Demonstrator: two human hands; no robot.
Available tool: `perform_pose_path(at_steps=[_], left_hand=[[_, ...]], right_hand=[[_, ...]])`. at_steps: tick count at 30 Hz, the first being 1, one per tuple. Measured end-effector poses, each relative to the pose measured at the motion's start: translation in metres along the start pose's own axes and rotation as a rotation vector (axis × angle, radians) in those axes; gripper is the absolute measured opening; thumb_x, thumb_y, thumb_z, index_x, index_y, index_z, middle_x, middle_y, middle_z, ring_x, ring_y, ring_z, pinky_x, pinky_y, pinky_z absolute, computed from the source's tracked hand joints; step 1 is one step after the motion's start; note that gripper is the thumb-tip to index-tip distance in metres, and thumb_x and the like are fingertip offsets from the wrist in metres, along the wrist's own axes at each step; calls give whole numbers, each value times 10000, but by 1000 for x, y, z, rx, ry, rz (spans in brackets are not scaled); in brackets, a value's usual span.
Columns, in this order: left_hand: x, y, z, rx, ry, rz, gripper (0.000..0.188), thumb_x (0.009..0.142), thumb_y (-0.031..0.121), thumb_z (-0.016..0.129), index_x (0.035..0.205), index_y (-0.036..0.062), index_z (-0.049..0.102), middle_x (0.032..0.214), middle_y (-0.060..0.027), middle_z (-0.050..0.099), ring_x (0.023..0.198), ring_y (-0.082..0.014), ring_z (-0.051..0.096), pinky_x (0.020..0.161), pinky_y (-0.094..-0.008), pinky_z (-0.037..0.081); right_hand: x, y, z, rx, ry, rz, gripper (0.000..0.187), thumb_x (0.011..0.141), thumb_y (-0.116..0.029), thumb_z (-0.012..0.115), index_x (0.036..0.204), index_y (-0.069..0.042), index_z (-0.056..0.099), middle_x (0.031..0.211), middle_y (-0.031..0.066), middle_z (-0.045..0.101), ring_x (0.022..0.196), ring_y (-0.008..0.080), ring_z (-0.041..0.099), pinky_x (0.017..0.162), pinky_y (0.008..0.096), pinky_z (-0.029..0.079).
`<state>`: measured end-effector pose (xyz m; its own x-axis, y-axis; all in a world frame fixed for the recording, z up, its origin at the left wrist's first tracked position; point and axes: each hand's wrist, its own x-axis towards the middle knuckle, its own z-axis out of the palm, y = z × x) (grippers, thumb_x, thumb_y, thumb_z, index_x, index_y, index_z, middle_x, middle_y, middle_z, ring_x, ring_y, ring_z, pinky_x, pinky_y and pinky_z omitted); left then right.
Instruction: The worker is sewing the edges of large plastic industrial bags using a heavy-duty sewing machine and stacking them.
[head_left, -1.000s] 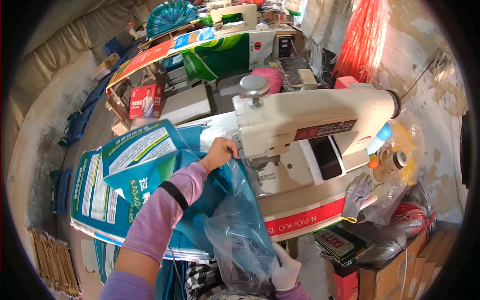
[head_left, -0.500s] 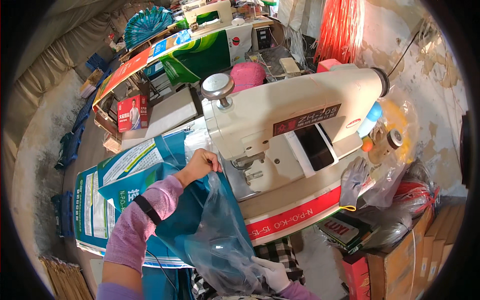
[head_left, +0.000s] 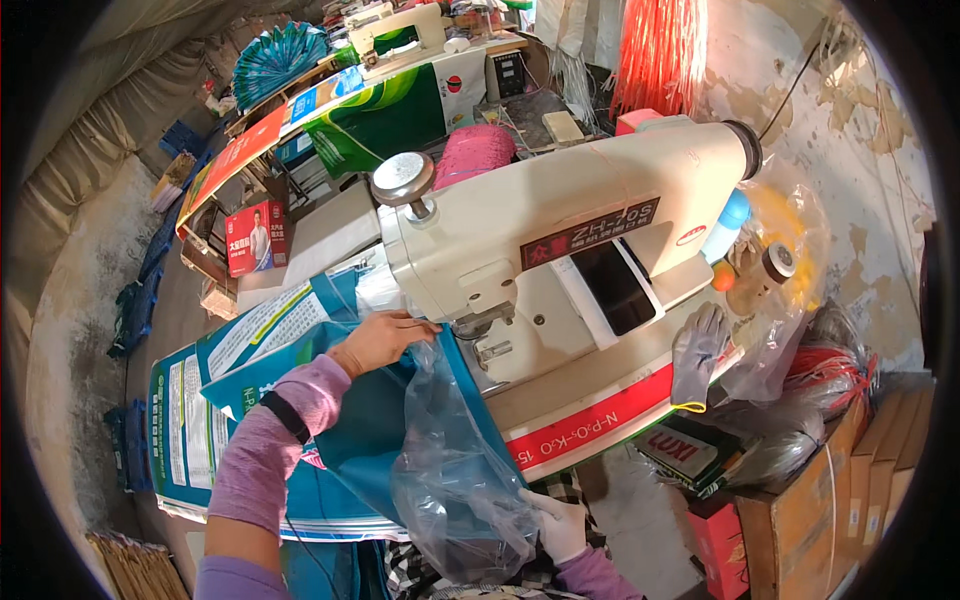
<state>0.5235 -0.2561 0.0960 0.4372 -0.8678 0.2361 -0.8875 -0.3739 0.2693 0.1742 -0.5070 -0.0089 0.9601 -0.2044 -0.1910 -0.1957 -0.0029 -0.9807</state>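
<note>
Peeling plaster (head_left: pixel 880 210) rises past the right grip (head_left: pixel 560 528), which I see clamped on a clear liner (head_left: pixel 450 470); up-left, the left grip (head_left: pixel 378 341) pinches the teal sack (head_left: pixel 362 450) it spills from.

The left one of two head-worn fisheye cameras looks down and forward across the tabletop (head_left: pixel 585 392) from its red-banded near edge. The left hand (head_left: pixel 382 340), right hand (head_left: pixel 560 526) and sewing machine (head_left: pixel 570 205) lie close beneath it, while a second machine (head_left: pixel 425 24) beyond the far edge stands well off; straight lines bow toward the dark rim.
</note>
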Motion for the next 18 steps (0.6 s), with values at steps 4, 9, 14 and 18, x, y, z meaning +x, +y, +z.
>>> perform_pose_path(at_steps=[4,9,14,18], left_hand=[[5,-5,1,-55,-97,-86,313,722,-78,587,962,96,685,1054,-51,729,968,-285,688,841,-376,557],[-2,-7,12,-31,-94,-41,266,732,-7,600,924,151,695,1037,-57,724,883,-285,685,760,-380,558],[31,39,10,703,-73,-318,237,777,176,691,1001,114,736,1061,-158,695,904,-346,662,852,-435,516],[-2,179,-50,-485,-708,-143,525,827,287,731,1273,65,567,1120,-192,660,1028,-363,631,909,-452,473]], right_hand=[[0,-20,-11,10,-129,243,268,888,41,582,1128,42,702,1031,128,744,902,143,699,831,263,541],[-26,-36,-22,14,-142,325,336,871,-5,547,1134,-93,737,939,104,760,862,116,713,778,229,536],[31,-33,7,-63,-141,6,345,863,-1,561,1159,-86,717,892,126,741,776,134,707,723,246,534],[37,-40,24,-84,-24,-227,349,864,-11,555,1171,-81,705,849,179,706,702,217,702,671,334,538]])
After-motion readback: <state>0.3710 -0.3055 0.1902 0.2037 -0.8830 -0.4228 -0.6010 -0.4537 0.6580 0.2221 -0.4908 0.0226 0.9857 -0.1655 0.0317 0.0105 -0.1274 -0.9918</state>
